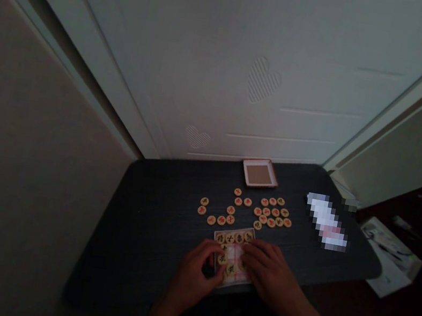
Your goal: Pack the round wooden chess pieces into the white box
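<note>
A shallow box (256, 233) with a pale lining sits near the table's front edge, with several round wooden pieces in it. A row of pieces with dark characters, among them one piece (239, 238), lines its far side. My left hand (197, 270) curves round the box's left side, thumb and fingers apart, its fingertips at a dark-marked piece (222, 258). Another piece (230, 269) lies close to the thumb. My right hand (271, 269) reaches over the box's right side, its fingers close together, partly covering a piece; whether it grips that piece is hidden.
On the dark table (140, 233), several loose round pieces (222, 220) with mostly red characters lie beyond the box. A lid-like tray (245, 173) is at the back. A blurred pale item (326, 222) lies at the right. A white panel (226, 73) rises behind.
</note>
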The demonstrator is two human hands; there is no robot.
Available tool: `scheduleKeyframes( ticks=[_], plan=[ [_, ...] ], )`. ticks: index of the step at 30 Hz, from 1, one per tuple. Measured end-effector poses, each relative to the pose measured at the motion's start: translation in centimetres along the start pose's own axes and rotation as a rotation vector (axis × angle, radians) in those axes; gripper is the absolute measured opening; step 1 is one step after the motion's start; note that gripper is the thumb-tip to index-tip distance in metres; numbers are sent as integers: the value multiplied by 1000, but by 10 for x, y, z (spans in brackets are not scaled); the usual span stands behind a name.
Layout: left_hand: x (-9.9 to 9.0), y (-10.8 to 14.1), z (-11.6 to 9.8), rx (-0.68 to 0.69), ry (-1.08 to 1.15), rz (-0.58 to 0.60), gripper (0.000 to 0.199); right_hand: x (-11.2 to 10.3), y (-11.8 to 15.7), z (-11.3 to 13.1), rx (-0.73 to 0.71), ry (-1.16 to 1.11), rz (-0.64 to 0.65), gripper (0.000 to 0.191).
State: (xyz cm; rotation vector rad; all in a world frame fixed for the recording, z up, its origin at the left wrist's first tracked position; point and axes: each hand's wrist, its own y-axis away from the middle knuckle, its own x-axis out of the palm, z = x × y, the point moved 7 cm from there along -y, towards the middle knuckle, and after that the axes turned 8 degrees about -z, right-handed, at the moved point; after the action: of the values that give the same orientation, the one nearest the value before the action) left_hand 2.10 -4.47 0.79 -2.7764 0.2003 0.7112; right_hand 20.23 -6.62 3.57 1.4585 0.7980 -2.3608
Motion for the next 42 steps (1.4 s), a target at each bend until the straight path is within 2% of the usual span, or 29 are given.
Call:
scheduleKeyframes(
  ticks=[10, 19, 27, 34, 38, 42],
  plan=[
    [2, -1, 2, -19, -33, 53, 28, -5, 0, -5, -75, 101, 98, 32],
    [1, -2, 1, -20, -22, 38, 29, -10, 4, -10, -56, 152, 40, 33],
    [-8, -9, 0, -60, 17, -112, 23, -12, -2, 11, -48, -102, 41, 29],
    [-5, -10, -1, -69, -43, -143, 24, 3, -14, 26, -36, -282, 99, 37],
    [-5, -9, 2, -78, -58, -159, 23, -7, -10, 15, -4, -333, 9, 43],
    [-3, -8, 5, -86, -73, -149, 25, -17, -1, -1, 57, -188, -62, 37]
  ],
)
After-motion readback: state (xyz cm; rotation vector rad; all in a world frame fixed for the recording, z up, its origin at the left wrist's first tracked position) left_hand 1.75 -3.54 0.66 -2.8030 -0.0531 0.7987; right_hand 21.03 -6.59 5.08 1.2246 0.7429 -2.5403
